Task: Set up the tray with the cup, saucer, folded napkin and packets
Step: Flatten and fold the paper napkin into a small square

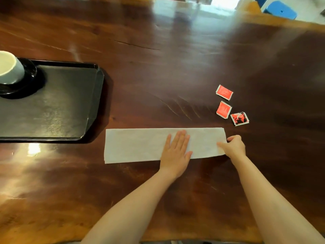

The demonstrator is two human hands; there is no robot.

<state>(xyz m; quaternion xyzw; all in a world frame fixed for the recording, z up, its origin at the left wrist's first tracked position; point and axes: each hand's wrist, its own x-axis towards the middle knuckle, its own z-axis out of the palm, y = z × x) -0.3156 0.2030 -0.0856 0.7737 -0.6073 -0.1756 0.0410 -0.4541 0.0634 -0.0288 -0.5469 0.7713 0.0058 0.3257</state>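
Napkin-folding step: napkin (133, 145), a long strip, lies on the table (175, 67) right of the tray (91, 110). Left hand (175, 152) presses it w/ flat, straight fingers; right hand (234, 147) pinches its right end. Next, prob. — fold that end over leftward, edges aligned.

A broad wooden table (175, 67), dark reddish-brown and highly polished, fills nearly the whole frame. A thin crack (137, 45) runs across it above the middle. A bright opening (223, 1) at the top edge throws glare onto the wood below it. At upper right a blue stool (280, 10) stands on a pale floor (309, 7). The blurred tan shape (249, 5) beside it may be a chair.
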